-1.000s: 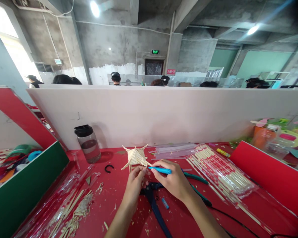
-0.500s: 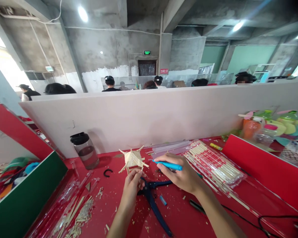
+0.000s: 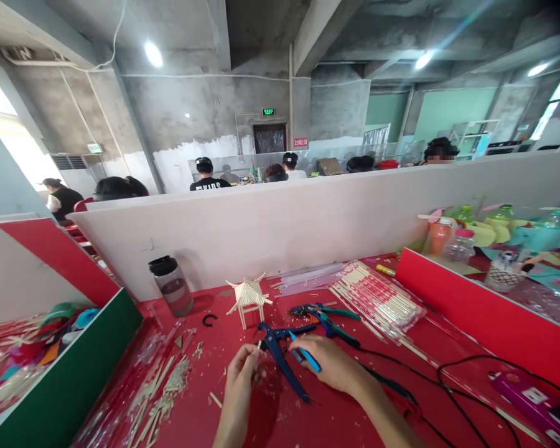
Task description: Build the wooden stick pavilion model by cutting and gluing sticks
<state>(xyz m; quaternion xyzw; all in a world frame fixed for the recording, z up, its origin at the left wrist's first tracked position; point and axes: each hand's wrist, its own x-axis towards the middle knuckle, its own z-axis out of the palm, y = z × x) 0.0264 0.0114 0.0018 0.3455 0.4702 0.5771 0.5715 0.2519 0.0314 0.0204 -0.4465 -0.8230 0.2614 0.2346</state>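
At the lower left of the frame a green divider (image 3: 74,373) slants beside loose sticks and cut scraps (image 3: 168,386) on the red tabletop (image 3: 326,426). Right of these, a dark-lidded bottle (image 3: 172,287) stands near the white partition (image 3: 270,230), with a black curved piece (image 3: 210,320) lying just beyond it.

Near the bottom centre, the left hand (image 3: 241,373) has its fingers narrowed in a pinch on a short pale stick (image 3: 260,346), its end poking up. Above it, the small stick pavilion (image 3: 249,302) stands upright on its legs at the middle of the frame, touched by neither hand. A dark blue cutter (image 3: 282,363) lies between the hands, and to its right the right hand (image 3: 331,367) has its fingers closed around a blue pen (image 3: 310,359), tip pointing up and left, apart from the stick.

The step in hand looks like small work on one loose piece, away from the pavilion. Bringing tip and stick together would call for a steady left pinch, a fine turn of the right wrist and care not to knock the cutter; whether the pen marks or glues cannot be told.

Further right lie pliers with teal handles (image 3: 343,313), a pack of red-and-pale sticks (image 3: 378,298), a red divider (image 3: 485,323) and, at the lower right, a purple tool (image 3: 525,395) among black cords
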